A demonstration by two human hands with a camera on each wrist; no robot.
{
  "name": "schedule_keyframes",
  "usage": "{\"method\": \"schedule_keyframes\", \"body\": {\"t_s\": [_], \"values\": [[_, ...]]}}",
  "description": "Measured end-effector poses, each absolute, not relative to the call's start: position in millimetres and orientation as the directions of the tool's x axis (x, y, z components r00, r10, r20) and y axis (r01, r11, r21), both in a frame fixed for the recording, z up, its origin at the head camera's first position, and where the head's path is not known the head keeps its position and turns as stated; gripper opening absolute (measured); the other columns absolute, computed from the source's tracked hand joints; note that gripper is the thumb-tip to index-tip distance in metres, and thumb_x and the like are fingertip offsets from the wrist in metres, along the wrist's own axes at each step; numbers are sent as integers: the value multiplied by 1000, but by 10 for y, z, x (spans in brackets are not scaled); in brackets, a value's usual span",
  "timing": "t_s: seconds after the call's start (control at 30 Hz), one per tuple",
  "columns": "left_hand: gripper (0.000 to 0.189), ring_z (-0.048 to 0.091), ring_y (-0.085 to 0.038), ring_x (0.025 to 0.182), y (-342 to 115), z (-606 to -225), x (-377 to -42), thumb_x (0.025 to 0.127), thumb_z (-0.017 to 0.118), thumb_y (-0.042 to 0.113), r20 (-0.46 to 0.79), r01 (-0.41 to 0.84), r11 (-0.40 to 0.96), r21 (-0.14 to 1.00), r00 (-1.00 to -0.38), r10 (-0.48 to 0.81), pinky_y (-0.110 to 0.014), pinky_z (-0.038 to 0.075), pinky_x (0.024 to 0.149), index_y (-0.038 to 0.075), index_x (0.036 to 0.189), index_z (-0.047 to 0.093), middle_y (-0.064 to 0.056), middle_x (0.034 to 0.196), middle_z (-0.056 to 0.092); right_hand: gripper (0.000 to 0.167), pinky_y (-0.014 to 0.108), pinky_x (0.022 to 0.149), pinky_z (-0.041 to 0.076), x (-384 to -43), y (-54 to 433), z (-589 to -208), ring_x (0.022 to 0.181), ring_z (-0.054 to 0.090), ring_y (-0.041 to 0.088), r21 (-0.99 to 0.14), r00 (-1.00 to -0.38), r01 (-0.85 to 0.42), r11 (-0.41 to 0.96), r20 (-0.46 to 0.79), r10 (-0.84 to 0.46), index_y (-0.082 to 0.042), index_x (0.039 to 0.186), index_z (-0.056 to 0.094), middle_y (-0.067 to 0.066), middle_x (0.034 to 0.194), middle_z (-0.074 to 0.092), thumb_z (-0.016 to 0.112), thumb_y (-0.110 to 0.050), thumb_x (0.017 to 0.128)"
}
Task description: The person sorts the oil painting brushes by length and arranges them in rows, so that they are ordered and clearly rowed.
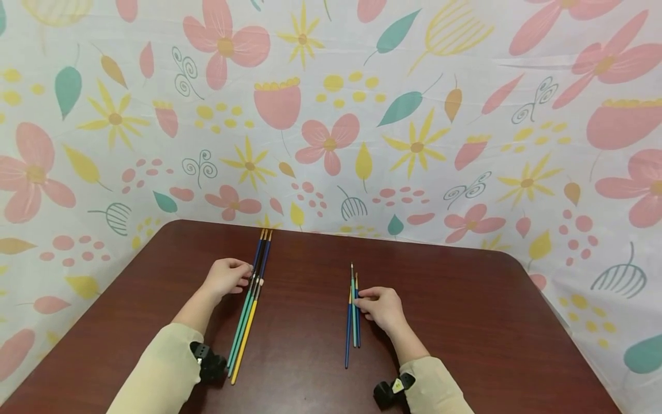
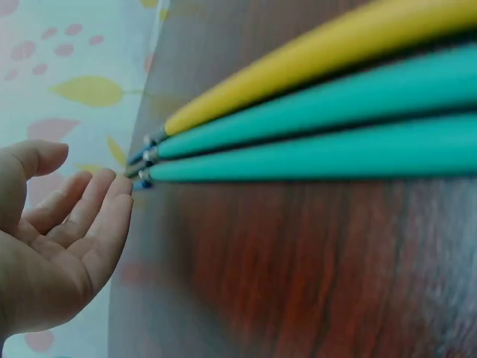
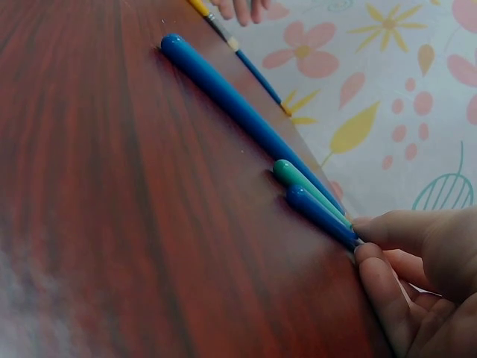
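Note:
On the left of the table, several paintbrushes lie in a tight bundle. Two green-handled paintbrushes (image 1: 240, 333) and a yellow-handled paintbrush (image 1: 245, 339) form its near half; dark and blue-handled paintbrushes (image 1: 266, 256) extend beyond them. My left hand (image 1: 224, 277) is beside where the two halves meet, its fingers (image 2: 112, 224) loosely bent and holding nothing. Farther right lie a longer blue paintbrush (image 1: 348, 333), a green paintbrush (image 1: 354, 325) and a shorter blue paintbrush (image 3: 317, 212). My right hand (image 1: 383, 307) pinches at the shorter blue one, fingertips against the green one too.
The dark red-brown table (image 1: 305, 322) has rounded far corners. Behind its far edge hangs a white cloth (image 1: 331, 201) printed with flowers and leaves. Black wrist cameras (image 1: 209, 363) are strapped over both beige sleeves (image 1: 160, 368).

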State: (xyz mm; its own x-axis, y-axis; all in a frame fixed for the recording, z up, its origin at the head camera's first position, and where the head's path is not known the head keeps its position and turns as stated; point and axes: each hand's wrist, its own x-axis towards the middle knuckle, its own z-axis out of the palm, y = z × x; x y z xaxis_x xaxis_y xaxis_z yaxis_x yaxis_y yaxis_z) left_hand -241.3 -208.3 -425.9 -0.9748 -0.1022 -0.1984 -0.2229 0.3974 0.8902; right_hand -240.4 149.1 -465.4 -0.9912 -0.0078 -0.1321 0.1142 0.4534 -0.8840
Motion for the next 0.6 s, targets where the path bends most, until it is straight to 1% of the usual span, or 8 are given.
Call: {"method": "schedule_keyframes", "body": {"t_s": [0.13, 0.23, 0.4, 0.6], "values": [[35, 66, -25, 90, -2003, -4201, -2402, 97, 50, 22, -174, -197, 385, 902, -980, -96, -36, 58, 74, -3, 119, 60, -21, 112, 62, 25, 30, 59, 58, -2401, 1490, -4651, 66, 65, 12, -882, -991, 114, 457, -132, -8, -1, 101, 71, 6, 78, 71, 74, -13, 80], [33, 65, -23, 88, -1935, -4174, -2398, 96, 50, 21, -158, -182, 378, 908, -983, -93, -34, 58, 73, -2, 117, 61, -18, 110, 63, 24, 29, 59, 58, -2407, 1486, -4650, 65, 65, 12, -883, -991, 116, 455, -133, -6, -2, 101, 72, 6, 78, 71, 75, -12, 79], [32, 65, -20, 84, -1831, -4171, -2411, 96, 50, 19, -130, -147, 376, 915, -989, -72, -30, 57, 68, -3, 116, 61, -19, 111, 63, 24, 29, 58, 58, -2409, 1484, -4651, 65, 65, 12, -885, -992, 113, 452, -129, -5, -2, 100, 72, 6, 78, 71, 75, -12, 79], [30, 64, -18, 83, -1718, -4173, -2429, 94, 53, 18, -108, -122, 359, 925, -992, -59, -29, 56, 67, -3, 114, 62, -18, 110, 64, 23, 30, 58, 58, -2412, 1490, -4658, 65, 65, 12, -884, -992, 108, 455, -123, -4, -2, 100, 72, 6, 78, 70, 75, -12, 79]]}}
